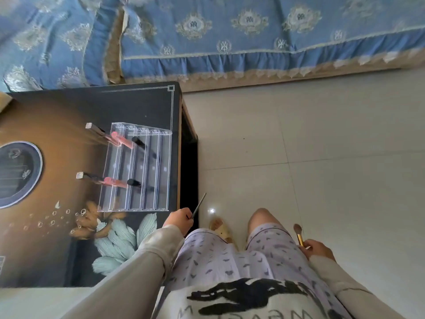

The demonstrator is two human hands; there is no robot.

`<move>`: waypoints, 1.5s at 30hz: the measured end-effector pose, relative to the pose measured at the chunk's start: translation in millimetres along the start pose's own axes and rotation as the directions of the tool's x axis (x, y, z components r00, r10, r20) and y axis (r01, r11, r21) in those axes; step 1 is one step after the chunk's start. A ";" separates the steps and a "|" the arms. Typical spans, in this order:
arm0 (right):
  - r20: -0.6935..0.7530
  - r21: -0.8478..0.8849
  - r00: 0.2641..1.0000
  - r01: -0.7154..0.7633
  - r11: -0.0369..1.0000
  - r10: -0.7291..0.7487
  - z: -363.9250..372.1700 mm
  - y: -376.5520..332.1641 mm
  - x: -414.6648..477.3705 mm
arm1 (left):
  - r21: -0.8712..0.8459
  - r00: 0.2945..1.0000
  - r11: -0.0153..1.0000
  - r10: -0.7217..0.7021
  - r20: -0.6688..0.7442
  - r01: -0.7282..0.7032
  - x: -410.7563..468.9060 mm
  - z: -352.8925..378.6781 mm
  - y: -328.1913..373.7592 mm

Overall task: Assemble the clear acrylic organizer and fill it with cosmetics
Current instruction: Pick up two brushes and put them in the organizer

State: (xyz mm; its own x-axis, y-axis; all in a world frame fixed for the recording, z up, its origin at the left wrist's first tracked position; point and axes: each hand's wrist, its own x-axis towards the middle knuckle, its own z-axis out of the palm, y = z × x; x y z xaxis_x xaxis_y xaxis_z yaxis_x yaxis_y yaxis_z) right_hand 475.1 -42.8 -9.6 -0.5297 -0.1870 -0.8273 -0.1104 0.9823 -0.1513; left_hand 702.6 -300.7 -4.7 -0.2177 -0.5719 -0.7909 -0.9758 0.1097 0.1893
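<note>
The clear acrylic organizer (pixel 138 169), with several long slots, stands on the dark patterned table (pixel 57 249) near its right edge. Two pink lip gloss tubes (pixel 115 138) (pixel 110 181) with silver caps and two black-capped sticks (pixel 138 141) (pixel 134 182) stand in its left slots. My left hand (pixel 179 221) is just past the table's near right corner, shut on a thin dark pencil (pixel 199 204) that points up. My right hand (pixel 318 248) hangs over the floor beside my right knee, shut on a gold-handled makeup brush (pixel 299 234).
A sofa with a blue patterned cover (pixel 230 38) runs along the far side. Pale floor tiles (pixel 322 146) fill the right. A round dark inset (pixel 16 173) sits in the table at the left. My knees and a slippered foot (pixel 220 229) are below.
</note>
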 end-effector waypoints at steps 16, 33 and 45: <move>0.125 -0.546 0.916 0.384 0.745 -0.381 -160.8 -221.5 142.4 | -0.427 0.875 0.771 -0.471 0.116 0.472 -18.7 36.2 43.3; 0.412 -0.792 0.802 0.550 0.266 -0.433 -98.2 -378.9 141.7 | -0.770 0.719 0.280 -0.622 0.310 0.573 -22.4 51.2 49.4; 0.539 -0.757 0.726 0.640 0.132 -0.427 -45.3 -431.0 117.5 | -0.856 0.734 0.275 -0.659 0.163 0.437 17.1 -41.0 4.1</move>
State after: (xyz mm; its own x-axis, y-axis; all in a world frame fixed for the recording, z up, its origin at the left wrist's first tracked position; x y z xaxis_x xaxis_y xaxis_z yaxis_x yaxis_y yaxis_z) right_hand 422.3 -488.6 -17.1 0.1164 -0.5488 -0.8278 -0.9902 0.0011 -0.1399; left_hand 695.7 -343.3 6.5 0.4799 -0.3598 -0.8002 -0.3455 -0.9158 0.2046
